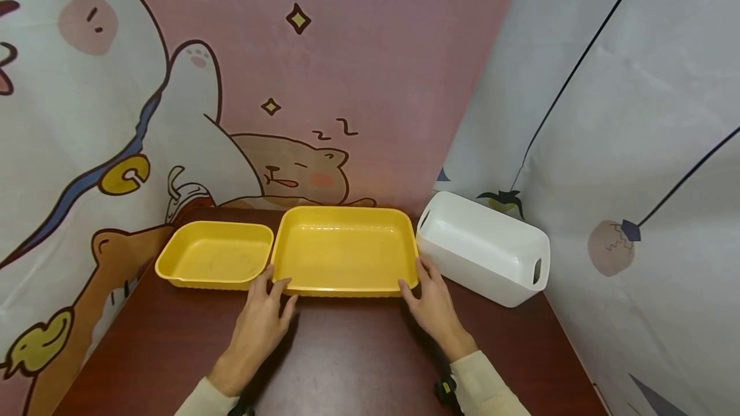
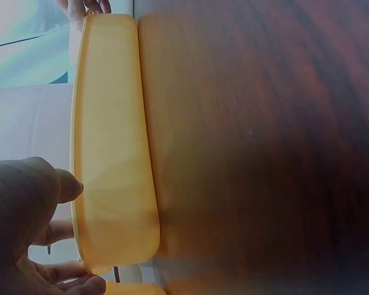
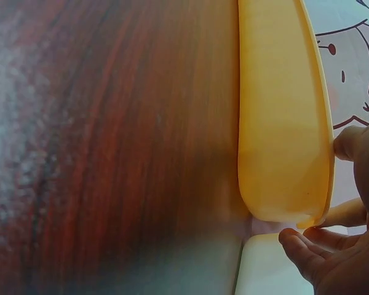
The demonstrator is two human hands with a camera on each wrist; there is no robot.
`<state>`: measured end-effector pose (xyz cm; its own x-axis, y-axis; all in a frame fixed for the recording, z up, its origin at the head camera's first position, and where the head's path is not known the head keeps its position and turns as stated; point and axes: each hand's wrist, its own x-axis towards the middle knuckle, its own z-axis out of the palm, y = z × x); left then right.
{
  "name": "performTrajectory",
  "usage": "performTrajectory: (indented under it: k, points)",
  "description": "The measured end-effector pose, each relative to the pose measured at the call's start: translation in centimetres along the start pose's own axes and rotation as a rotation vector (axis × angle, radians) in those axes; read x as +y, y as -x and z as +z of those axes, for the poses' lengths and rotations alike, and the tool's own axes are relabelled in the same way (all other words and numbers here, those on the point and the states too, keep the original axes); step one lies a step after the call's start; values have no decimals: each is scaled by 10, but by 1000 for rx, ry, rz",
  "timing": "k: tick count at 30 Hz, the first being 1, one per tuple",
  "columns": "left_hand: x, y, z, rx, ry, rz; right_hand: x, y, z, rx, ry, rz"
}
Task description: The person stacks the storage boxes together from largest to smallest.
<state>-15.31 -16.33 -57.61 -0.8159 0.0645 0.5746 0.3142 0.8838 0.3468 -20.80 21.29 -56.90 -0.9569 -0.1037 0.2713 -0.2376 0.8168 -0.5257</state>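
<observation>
A large yellow tray sits in the middle, toward the back of the brown table. My left hand holds its front left corner. In the left wrist view the thumb lies at the front rim, and other fingers bend round the corner. At the front right corner, my right hand grips the same tray. Its thumb meets the rim in the right wrist view, with fingertips round the side. Both hands reach in from the front. The tray's inside holds nothing visible.
A smaller yellow tray stands close on the left. On the right is a white bin with handle slots, angled beside the large tray. Cartoon-printed cloth hangs behind the table and along its sides.
</observation>
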Motion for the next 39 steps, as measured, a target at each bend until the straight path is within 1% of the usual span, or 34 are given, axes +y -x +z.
performTrajectory:
  k: [5,15,21,32,39]
  points:
    - [-1,2,-2,3,-3,17,-2,4,-1,9,5,-9]
    - [-2,6,-6,13,-5,43,-3,8,-3,-13,-1,14]
    - [-1,9,-10,0,-6,37,-4,13,-3,-13,3,7]
    - [1,15,-12,-19,-2,19,-4,23,-5,-5,14,2]
    - [2,20,-14,-20,0,24,-5,28,-6,-7,37,-1]
